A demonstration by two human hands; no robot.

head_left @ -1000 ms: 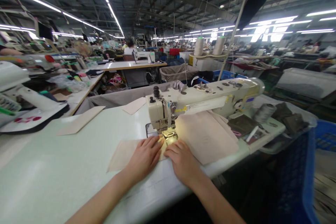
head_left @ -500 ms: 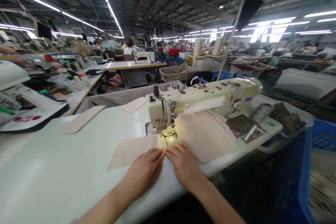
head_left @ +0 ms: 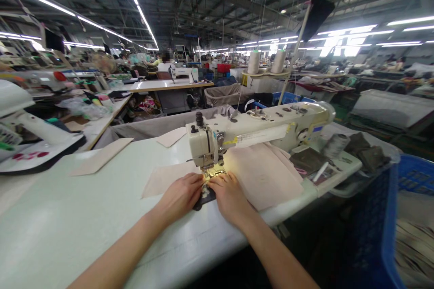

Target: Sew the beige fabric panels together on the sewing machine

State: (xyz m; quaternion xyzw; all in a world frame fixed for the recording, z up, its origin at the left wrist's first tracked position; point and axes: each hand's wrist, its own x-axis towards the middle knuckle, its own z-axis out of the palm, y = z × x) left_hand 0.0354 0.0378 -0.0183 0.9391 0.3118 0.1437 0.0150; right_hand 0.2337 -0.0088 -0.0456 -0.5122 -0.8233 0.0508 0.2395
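Observation:
A beige sewing machine (head_left: 244, 131) stands on the pale table, its lamp lighting the needle area. Under the needle lies a beige fabric piece (head_left: 158, 178), its left part flat on the table. My left hand (head_left: 181, 193) pinches the near edge of this piece just left of the presser foot. Close by on the other side, my right hand (head_left: 228, 194) grips the same edge, fingertips bunched. The fingers hide most of the edge. Beyond my right hand rests a stack of beige fabric panels (head_left: 267, 178). A dark metal plate (head_left: 206, 198) shows between my hands.
Two loose beige pieces, one a long strip (head_left: 101, 157), lie on the table's left and far side. A grey thread cone (head_left: 335, 146) and a white marker (head_left: 320, 172) sit at the right end. A blue crate (head_left: 389, 235) stands to the right.
Both hands have moved forward toward the needle, carrying the near edge of the fabric with them. The dark plate between them has come into sight.

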